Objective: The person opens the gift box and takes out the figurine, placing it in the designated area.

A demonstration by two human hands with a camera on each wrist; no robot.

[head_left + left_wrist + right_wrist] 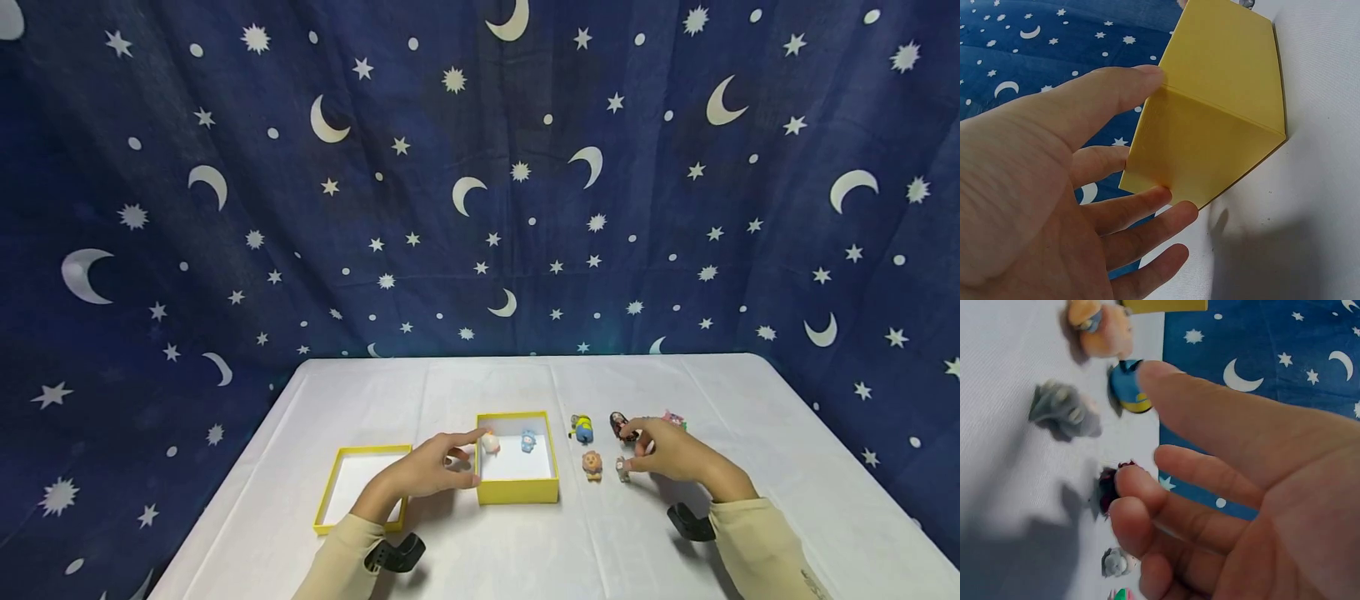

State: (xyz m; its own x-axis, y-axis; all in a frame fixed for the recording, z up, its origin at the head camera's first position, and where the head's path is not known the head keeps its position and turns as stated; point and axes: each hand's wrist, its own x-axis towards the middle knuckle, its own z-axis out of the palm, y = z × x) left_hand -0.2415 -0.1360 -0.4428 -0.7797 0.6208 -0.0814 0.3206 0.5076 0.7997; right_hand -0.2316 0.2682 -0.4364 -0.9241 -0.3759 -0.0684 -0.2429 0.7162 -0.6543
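Observation:
My left hand (435,465) reaches to the left side of a yellow box (517,492) with a white inside. Its thumb and fingers touch the wall, fairly straight, in the left wrist view. In the box are a white-and-orange figurine (491,443) and a light blue figurine (528,441). My right hand (670,448) hovers over the toys, thumb and fingers apart, holding nothing. Nearest to it are a small grey figurine (1066,412) and a dark-haired figurine (618,423), partly hidden by fingers in the right wrist view.
An orange lion-like figurine (592,465) and a blue-and-yellow figurine (581,428) stand right of the box. Beyond the right hand are a pink-and-green figurine (677,418) and another grey figurine (1116,562). A yellow-rimmed lid (334,483) lies left, partly behind the left arm.

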